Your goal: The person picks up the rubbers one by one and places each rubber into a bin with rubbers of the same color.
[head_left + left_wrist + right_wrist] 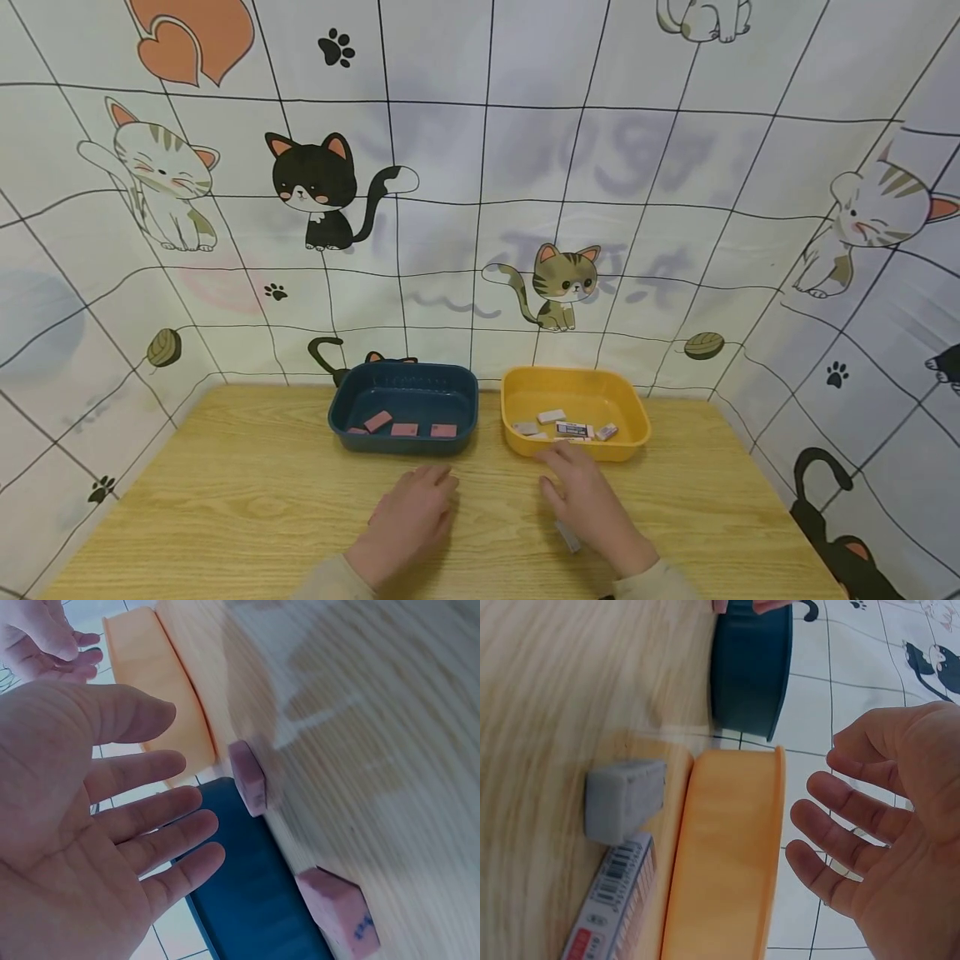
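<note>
My left hand (408,521) hovers palm down in front of the dark blue bin (408,371), its fingers loosely extended and holding nothing. Beneath it on the table lie two pink erasers, one (247,778) nearer the bin's corner and another (341,911) with blue print; the hand hides them in the head view. Before the yellow bin (637,417) is my right hand (588,504), fingers apart and nothing held. A greyish-white eraser (622,801) and a paper-sleeved eraser with a barcode (611,900) rest on the table by that hand. The head view shows the sleeved one only partly.
Several pink erasers (405,430) lie in the blue bin. In the yellow bin are several white erasers (551,416), one with a printed sleeve (573,430). Both bins stand side by side at the back of the wooden table (240,483), against a cat-patterned curtain (442,167).
</note>
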